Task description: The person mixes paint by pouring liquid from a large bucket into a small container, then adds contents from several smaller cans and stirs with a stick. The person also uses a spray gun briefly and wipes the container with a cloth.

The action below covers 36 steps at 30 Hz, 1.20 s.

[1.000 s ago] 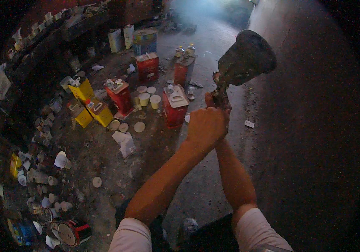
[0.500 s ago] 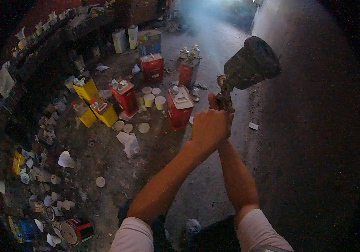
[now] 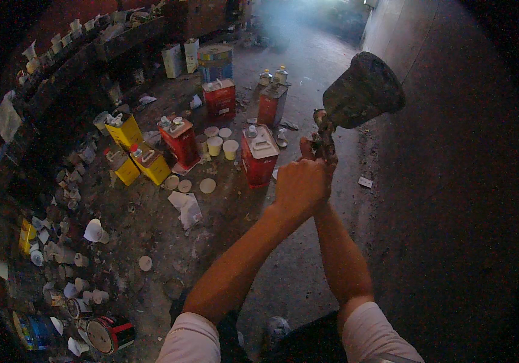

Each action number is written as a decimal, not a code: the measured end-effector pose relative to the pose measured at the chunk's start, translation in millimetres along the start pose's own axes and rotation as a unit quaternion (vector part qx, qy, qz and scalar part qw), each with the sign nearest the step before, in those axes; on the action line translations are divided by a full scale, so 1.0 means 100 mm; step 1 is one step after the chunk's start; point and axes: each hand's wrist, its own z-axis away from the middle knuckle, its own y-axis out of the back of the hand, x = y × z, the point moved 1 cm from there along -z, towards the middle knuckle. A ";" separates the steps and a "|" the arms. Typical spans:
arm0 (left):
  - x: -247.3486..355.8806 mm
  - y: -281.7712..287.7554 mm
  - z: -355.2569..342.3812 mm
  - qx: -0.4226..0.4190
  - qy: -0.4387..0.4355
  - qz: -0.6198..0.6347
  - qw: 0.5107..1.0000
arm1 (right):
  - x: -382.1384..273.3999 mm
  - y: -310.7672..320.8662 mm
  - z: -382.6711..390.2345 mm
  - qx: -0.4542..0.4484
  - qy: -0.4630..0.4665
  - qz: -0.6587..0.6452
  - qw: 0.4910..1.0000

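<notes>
In front of me I hold up a paint-spattered spray gun (image 3: 323, 134), with a large dark cup (image 3: 362, 91) tilted up and to the right on it. My left hand (image 3: 300, 186) is closed round the lower grip area and covers much of my right hand. Behind it, my right hand (image 3: 331, 174) is wrapped round the handle, some fingers showing near the trigger. What exactly my left palm presses on is hidden. Just left of the hands, beyond my forearm, a red and white metal can (image 3: 260, 156) stands on the floor.
More red cans (image 3: 179, 144), yellow cans (image 3: 152, 164) and white cups (image 3: 214, 145) stand on the stained floor to the left. Loose lids and a crumpled white paper (image 3: 186, 209) lie nearer. Cluttered used cups line the far left. A large flat panel (image 3: 453, 169) fills the right. Haze hangs ahead.
Both hands and the spray gun stay almost in place. A faint mist seen by the nozzle earlier is no longer visible there, and the haze ahead looks thinner.
</notes>
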 end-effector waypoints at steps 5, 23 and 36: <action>0.00 -0.04 -0.01 0.013 0.007 0.009 1.000 | -0.02 0.02 0.01 0.004 0.002 0.003 1.000; 0.11 0.13 0.00 0.040 0.012 0.021 0.999 | -0.09 0.03 0.08 0.022 -0.002 0.017 1.000; 0.10 0.08 0.08 0.053 -0.009 0.050 0.997 | -0.10 0.07 0.18 0.034 0.002 0.022 0.999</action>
